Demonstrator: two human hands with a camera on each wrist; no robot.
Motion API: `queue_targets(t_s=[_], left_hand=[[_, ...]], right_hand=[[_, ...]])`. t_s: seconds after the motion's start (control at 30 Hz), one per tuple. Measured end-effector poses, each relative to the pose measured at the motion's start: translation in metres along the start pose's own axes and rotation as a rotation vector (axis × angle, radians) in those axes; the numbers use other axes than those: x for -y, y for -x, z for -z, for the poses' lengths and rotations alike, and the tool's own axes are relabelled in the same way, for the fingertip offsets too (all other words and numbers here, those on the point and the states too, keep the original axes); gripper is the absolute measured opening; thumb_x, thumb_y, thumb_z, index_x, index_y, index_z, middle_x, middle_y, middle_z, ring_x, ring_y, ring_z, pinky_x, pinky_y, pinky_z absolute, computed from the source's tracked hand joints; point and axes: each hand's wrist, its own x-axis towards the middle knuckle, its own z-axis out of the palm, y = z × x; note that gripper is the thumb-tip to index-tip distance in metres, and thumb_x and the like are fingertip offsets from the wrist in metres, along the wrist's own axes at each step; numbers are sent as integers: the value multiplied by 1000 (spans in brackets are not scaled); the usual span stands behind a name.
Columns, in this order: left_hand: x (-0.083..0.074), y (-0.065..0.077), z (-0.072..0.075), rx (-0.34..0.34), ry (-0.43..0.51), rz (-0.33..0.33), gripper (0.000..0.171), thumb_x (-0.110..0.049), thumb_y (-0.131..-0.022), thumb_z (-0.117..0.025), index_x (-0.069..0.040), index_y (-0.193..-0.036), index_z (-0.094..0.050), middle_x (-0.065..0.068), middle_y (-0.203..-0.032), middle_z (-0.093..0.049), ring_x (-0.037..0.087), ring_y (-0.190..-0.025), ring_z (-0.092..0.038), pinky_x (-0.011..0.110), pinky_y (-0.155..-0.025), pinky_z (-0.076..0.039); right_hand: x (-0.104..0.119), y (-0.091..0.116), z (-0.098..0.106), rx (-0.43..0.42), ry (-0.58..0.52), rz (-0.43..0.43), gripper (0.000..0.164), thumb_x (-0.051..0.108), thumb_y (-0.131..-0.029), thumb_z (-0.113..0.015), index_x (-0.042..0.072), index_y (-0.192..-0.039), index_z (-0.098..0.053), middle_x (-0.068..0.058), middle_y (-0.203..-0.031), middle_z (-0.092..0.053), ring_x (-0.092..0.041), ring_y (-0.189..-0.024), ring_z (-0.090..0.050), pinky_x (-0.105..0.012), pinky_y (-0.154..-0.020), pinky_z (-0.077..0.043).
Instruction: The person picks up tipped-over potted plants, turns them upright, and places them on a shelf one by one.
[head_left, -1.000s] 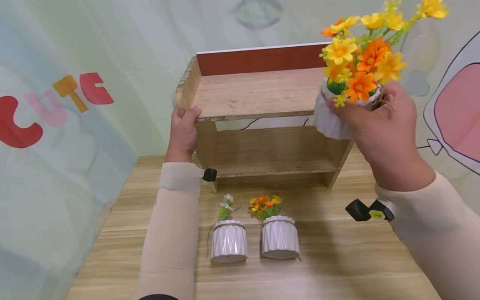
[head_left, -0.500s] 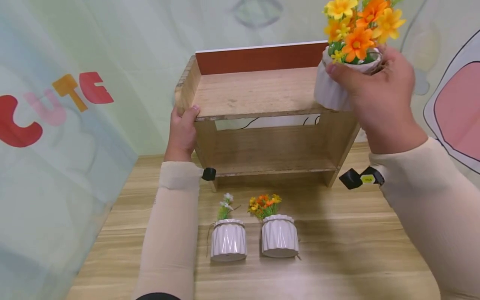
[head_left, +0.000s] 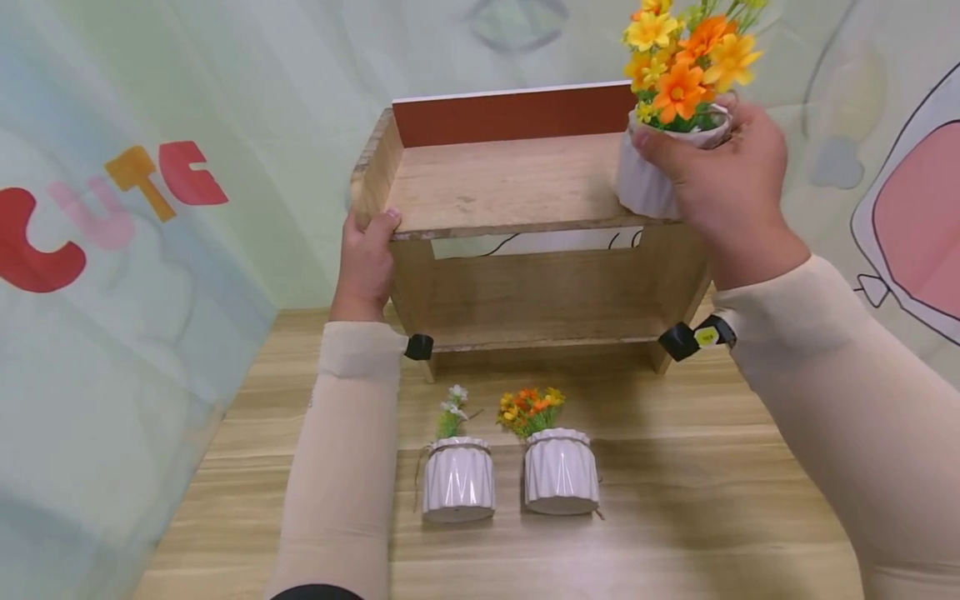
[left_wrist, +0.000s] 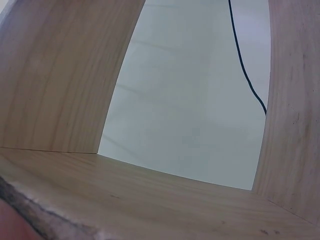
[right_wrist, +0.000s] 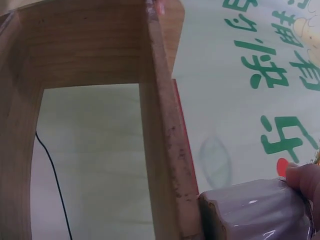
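My left hand (head_left: 366, 262) grips the front left corner of a wooden shelf (head_left: 502, 187), its thumb on the top board. In my right hand (head_left: 731, 187) is a white fluted flowerpot (head_left: 647, 177) with yellow and orange flowers (head_left: 678, 71), pinched near the rim. The pot stands upright at the right end of the top board, its base right at the board's surface in the head view. From the right wrist, the pot (right_wrist: 260, 212) shows against the board's front edge (right_wrist: 172, 130). The left wrist view shows the wooden compartment (left_wrist: 150, 195) below the top board.
Two more white flowerpots lie tipped on the wood-grain table (head_left: 675, 517) before the shelf: one with white flowers (head_left: 459, 479), one with orange flowers (head_left: 561, 471). A printed curtain (head_left: 225, 83) hangs behind. A dark cable (left_wrist: 242, 65) runs behind the shelf's open back.
My right hand has brought the flowerpot down and then left onto the right end of the top board. The left hand and the two tipped pots stay put.
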Motion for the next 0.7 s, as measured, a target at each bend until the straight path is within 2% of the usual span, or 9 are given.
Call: queue_targets(t_s=[0.2, 0.37, 0.47, 0.6, 0.7], left_hand=[[-1, 1, -1, 11, 28, -28, 69, -32, -99, -54, -14, -162, -35, 14, -158, -45, 24, -138, -47, 35, -119, -36], [-5, 3, 0, 3, -5, -1, 72, -36, -100, -53, -16, -165, -30, 12, -163, -40, 24, -141, -44, 37, -122, -33], [-5, 3, 1, -7, 0, -1, 69, -36, -100, -54, -17, -163, -34, 13, -159, -44, 23, -138, -46, 35, -121, -34], [-3, 2, 4, -11, 35, -18, 63, -32, -99, -55, -14, -158, -41, 13, -149, -51, 22, -132, -51, 33, -117, -38], [-1, 2, 3, -2, 40, -22, 65, -32, -99, -55, -12, -159, -39, 12, -150, -50, 22, -132, -51, 32, -116, -39]], right_hand=[[-6, -11, 0, -16, 62, -39, 78, 23, -81, -93, 15, -149, -55, 8, -154, -54, -10, -140, -49, -27, -121, -37], [-6, -20, 0, -31, 89, -72, 86, 28, -82, -93, 17, -154, -47, 9, -158, -47, -9, -143, -44, -25, -121, -35], [-5, -21, -1, -29, 100, -79, 88, 28, -82, -92, 19, -156, -44, 10, -159, -46, -9, -144, -43, -25, -122, -34], [-4, -18, -3, -29, 100, -58, 86, 26, -83, -92, 23, -155, -46, 11, -158, -48, -9, -143, -44, -24, -122, -33], [-1, -14, -1, -43, 108, -33, 82, 27, -82, -93, 25, -151, -50, 11, -154, -51, -9, -140, -47, -25, -120, -36]])
